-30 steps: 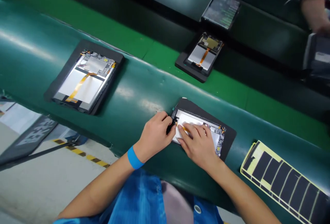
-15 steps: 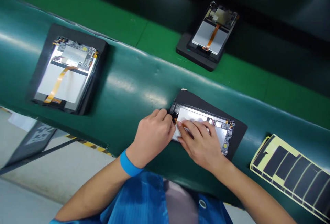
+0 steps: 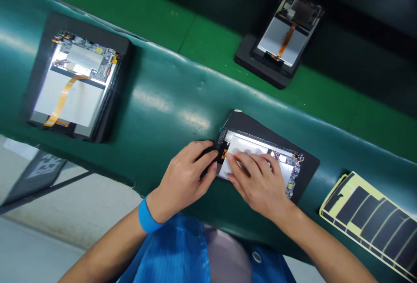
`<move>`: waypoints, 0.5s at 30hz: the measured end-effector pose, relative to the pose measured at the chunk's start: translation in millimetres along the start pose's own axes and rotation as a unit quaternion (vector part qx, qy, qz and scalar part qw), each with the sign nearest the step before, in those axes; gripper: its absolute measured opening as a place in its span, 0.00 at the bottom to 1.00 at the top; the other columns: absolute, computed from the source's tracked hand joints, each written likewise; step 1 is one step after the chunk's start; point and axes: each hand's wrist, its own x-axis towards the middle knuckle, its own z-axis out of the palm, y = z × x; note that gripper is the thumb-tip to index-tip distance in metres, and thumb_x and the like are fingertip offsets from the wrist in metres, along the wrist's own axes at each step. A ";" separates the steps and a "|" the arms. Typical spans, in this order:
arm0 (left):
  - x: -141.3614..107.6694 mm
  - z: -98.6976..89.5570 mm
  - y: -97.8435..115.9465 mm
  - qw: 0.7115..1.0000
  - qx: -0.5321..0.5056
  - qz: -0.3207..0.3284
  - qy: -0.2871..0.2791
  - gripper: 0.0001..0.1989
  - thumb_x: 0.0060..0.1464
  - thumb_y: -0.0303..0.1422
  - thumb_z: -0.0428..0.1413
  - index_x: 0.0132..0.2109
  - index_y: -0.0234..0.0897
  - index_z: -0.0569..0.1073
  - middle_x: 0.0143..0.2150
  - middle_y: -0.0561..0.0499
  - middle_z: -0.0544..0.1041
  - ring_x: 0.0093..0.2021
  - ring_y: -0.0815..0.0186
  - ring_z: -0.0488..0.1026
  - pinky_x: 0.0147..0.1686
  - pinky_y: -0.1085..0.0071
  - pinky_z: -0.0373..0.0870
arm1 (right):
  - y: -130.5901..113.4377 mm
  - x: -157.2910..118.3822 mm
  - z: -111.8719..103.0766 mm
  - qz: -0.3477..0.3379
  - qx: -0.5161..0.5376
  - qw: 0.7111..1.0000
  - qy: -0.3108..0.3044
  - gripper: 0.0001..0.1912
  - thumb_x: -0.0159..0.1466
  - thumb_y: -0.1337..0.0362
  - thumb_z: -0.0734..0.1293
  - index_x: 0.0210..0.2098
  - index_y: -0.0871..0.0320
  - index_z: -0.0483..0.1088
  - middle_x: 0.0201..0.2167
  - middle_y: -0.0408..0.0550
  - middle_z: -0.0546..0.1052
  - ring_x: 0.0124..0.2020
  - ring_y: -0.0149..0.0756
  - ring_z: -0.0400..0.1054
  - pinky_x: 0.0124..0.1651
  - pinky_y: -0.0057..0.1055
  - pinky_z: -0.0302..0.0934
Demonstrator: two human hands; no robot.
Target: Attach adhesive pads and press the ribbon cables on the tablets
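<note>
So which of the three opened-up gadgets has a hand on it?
The sideways gadget, lying under the right hand. No hand touches the left gadget or the far gadget.

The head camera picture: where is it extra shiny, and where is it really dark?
Head view: pale glare patches streak the glossy dark green bench cover. Head view, centre: the open, white-panelled tablet under the right hand looks bright. Head view, top right: the open tablet with an orange ribbon looks dimmer, its upper end fading into shadow.
</note>
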 end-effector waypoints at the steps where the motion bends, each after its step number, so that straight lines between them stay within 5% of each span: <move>1: -2.7 0.5 -0.3 1.000 -0.004 0.003 -0.001 0.12 0.64 0.27 0.54 0.53 0.36 0.75 0.55 0.39 0.76 0.52 0.55 0.76 0.50 0.56 0.79 | -0.1 0.5 -0.3 0.001 0.000 1.000 -0.002 0.19 0.73 0.58 0.62 0.61 0.55 0.69 0.53 0.52 0.79 0.50 0.44 0.67 0.56 0.43 0.55; 8: -22.0 4.0 -1.0 0.999 -0.005 0.038 -0.035 0.22 0.63 0.25 0.54 0.63 0.39 0.70 0.68 0.37 0.67 0.67 0.47 0.67 0.62 0.47 0.73 | -4.7 0.4 1.3 0.005 0.002 1.000 -0.013 0.22 0.73 0.59 0.63 0.64 0.57 0.67 0.54 0.55 0.77 0.51 0.47 0.66 0.55 0.43 0.58; 15: -23.9 4.2 -0.9 0.998 0.015 0.041 -0.055 0.23 0.64 0.25 0.54 0.65 0.39 0.67 0.70 0.37 0.65 0.68 0.46 0.65 0.63 0.46 0.72 | -11.3 0.6 5.1 0.005 -0.007 1.000 -0.006 0.21 0.74 0.59 0.62 0.61 0.63 0.70 0.54 0.58 0.77 0.52 0.48 0.65 0.55 0.43 0.58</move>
